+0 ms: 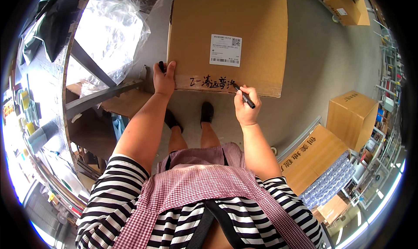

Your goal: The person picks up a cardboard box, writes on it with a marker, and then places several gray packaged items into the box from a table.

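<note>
A large brown cardboard box (191,27) stands in front of me, with a white printed label (225,50) on its top. Black handwriting (213,82) runs along the near edge, over a strip of clear tape. My right hand (248,111) grips a black marker pen (248,101), its tip against the cardboard at the right end of the writing. At the box's near left corner is my left hand (164,80), fingers closed round a small black marker cap (161,66) and resting on the edge.
Clear plastic wrap (115,31) lies heaped at the left beside a table with metal legs (91,98). Cartons (350,118) and a roll of bubble wrap (328,179) stand at the right, near crowded shelving. Another carton (347,7) sits at the far right, by trolley wheels.
</note>
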The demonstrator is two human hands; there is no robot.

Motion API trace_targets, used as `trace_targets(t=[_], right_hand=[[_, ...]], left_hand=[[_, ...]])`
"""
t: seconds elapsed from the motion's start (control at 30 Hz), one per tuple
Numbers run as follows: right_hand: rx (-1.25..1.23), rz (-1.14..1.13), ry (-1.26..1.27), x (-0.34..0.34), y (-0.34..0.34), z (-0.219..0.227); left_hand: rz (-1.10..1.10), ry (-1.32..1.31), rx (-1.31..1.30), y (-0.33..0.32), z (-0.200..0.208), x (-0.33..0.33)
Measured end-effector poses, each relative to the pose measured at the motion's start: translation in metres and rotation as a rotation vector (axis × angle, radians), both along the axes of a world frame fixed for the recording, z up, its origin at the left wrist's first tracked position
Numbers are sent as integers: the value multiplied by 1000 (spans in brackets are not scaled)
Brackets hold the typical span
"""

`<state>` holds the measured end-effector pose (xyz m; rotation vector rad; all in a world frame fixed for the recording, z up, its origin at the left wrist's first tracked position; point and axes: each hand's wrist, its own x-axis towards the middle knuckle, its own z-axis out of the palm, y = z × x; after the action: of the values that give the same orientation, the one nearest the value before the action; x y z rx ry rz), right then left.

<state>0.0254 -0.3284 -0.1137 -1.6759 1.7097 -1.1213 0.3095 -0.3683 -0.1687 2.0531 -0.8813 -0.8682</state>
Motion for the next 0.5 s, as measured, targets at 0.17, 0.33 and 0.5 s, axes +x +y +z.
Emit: trace_targets(t=[0.17, 0.33, 0.5], right_hand=[[13, 15, -24, -7, 2, -1], [21, -7, -23, -9, 6, -7], [-2, 49, -9, -8, 5, -2]], left_hand=[[-17, -65, -26, 1, -4, 0], [-9, -9, 21, -1, 4, -2], [-10, -50, -6, 1, -2, 0]])
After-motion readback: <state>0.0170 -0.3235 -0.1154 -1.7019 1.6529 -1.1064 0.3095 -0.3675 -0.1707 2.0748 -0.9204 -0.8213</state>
